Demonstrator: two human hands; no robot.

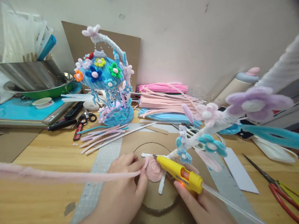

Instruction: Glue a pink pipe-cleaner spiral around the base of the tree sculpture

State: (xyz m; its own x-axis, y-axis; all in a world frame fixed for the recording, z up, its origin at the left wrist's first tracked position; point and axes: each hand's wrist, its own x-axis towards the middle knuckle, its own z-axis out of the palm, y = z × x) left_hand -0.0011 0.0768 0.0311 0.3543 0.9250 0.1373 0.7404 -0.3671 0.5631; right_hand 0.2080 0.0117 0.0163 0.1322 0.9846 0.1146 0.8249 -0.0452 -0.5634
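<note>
My left hand pinches a long pink pipe cleaner, which runs off to the left edge. Its near end meets a pink coiled spiral on a round cardboard disc. Wrapped around a yellow glue gun is my right hand; the gun's nozzle is at the upper edge of the spiral. A clear glue stick sticks out of the gun's back. White wrapped legs lie on the disc around the spiral, joined to a white stem with purple and blue flowers rising to the right.
Behind stands a blue flowered pipe-cleaner lamp shape. Bundles of pink pipe cleaners lie at the back centre. Black scissors are left, red-and-yellow-handled scissors right. Metal bowls stand at the far left. A white card lies at right.
</note>
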